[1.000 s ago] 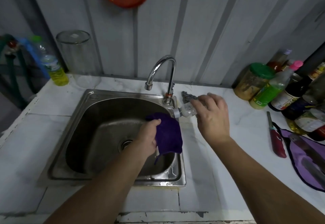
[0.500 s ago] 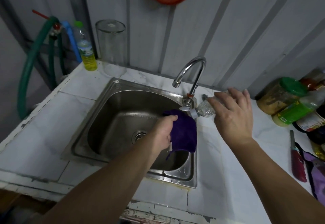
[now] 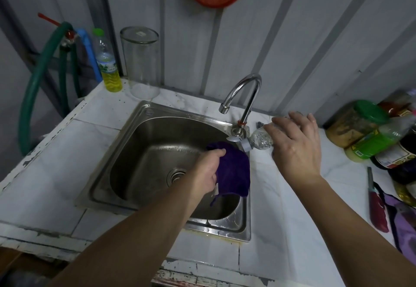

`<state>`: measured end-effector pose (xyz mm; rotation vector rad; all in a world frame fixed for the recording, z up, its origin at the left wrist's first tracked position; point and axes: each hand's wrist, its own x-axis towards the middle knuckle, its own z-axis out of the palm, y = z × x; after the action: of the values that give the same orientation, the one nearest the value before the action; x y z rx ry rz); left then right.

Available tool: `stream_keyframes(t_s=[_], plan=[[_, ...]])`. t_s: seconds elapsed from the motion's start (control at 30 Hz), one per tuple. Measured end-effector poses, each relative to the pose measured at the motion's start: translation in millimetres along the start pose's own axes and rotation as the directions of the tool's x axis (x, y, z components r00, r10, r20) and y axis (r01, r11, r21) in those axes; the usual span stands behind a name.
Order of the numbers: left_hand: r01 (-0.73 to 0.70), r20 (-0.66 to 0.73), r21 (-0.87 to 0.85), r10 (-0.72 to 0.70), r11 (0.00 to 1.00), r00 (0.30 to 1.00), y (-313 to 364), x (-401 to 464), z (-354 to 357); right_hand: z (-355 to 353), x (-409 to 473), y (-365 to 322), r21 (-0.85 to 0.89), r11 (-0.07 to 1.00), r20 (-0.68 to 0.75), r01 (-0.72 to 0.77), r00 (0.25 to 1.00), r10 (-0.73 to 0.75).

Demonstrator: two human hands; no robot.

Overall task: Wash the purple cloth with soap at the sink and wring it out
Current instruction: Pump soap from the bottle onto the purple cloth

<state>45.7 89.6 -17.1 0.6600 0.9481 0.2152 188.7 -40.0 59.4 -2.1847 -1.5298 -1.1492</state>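
White tiled counter point(image 3: 56, 151), steel sink point(image 3: 144, 147) mid-frame, tap point(image 3: 243, 93) dry. Left hand point(image 3: 207, 169) grips the purple cloth point(image 3: 234, 172) bunched over the basin's right side. Right hand point(image 3: 295, 145) holds a clear soap bottle point(image 3: 258, 140) tipped, nozzle at the cloth. Cloth looks soft, limp, probably heavier and slippery once soaped; grab it in a full fist.

Left hand point(image 3: 206, 169) grips purple cloth point(image 3: 234, 172) over the right side of the steel sink point(image 3: 144, 138), cloth hanging from the fist. Right hand point(image 3: 295, 145) holds a small clear bottle point(image 3: 258, 140) tipped on its side, grey cap end pointing at the cloth, just beside the faucet point(image 3: 244, 97) base. Counter right: green-lidded jar point(image 3: 355, 122), sauce bottles, red-handled knife point(image 3: 377, 205). Back left: yellow-liquid bottle point(image 3: 107, 61), upturned clear jar point(image 3: 140, 61), green hose point(image 3: 38, 84).
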Motion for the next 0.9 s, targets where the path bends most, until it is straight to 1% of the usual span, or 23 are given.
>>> stream_keyframes(t_s=[0.3, 0.47, 0.67, 0.73, 0.8, 0.9], plan=[[-0.005, 0.016, 0.000, 0.005, 1.000, 1.000, 0, -3, -1, -2, 0, -2, 0.003, 1.000, -0.007, 0.002, 1.000, -0.002], [-0.008, 0.015, 0.004, 0.008, 1.000, 1.000, 0, -5, -2, -1, 0, -4, 0.014, 1.000, -0.034, -0.001, 0.999, 0.002], [-0.025, 0.005, 0.014, 0.025, 1.000, 1.000, 1, -8, -4, 1, -2, -7, 0.063, 0.998, -0.021, -0.030, 0.999, 0.032], [-0.025, 0.003, 0.014, 0.025, 1.000, 1.000, 1, -9, -5, 1, -4, -9, 0.100, 0.993, 0.001, -0.058, 0.998, 0.059], [-0.020, 0.005, 0.011, 0.020, 1.000, 1.000, 1, -10, -6, 3, -6, -10, 0.153, 0.982, 0.057, -0.110, 0.993, 0.103], [-0.015, 0.001, 0.004, 0.015, 1.000, 1.000, 2, -13, -7, 8, -17, -11, 0.274, 0.929, 0.181, -0.250, 0.962, 0.206]])
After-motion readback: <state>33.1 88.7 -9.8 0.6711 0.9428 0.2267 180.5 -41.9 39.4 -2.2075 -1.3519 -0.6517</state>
